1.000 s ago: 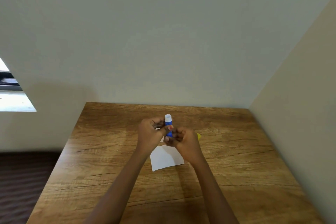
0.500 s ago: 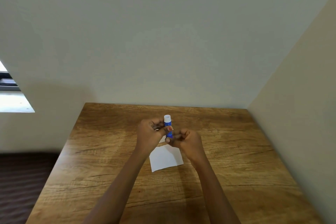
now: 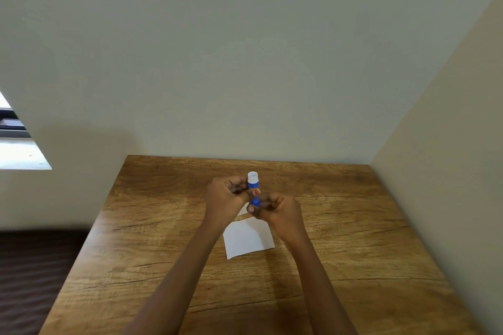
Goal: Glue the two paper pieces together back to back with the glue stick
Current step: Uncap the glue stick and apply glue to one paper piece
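i see both hands wrapped on the blue glue stick (image 3: 254, 193), left hand (image 3: 227, 200) high, right hand (image 3: 281, 212) low; label unreadable; white paper (image 3: 246, 239) flat on the table (image 3: 163, 226).

You face a room corner where a pale grey-green far wall (image 3: 245, 62) meets a cream right wall (image 3: 449, 144). A wooden table (image 3: 353, 239) with dark grain lines and a few long cracks fills the near and middle ground. Its far edge sits against the far wall and its right edge runs along the right wall. At your far left, part of a window (image 3: 11, 125) shows a dark frame above a bright white sill (image 3: 21, 155), washed out by daylight. The far wall is dimmer below and just right of the sill. To the left of the table lies a dark brown floor (image 3: 32, 266), faintly striped and too blurred to tell its material.
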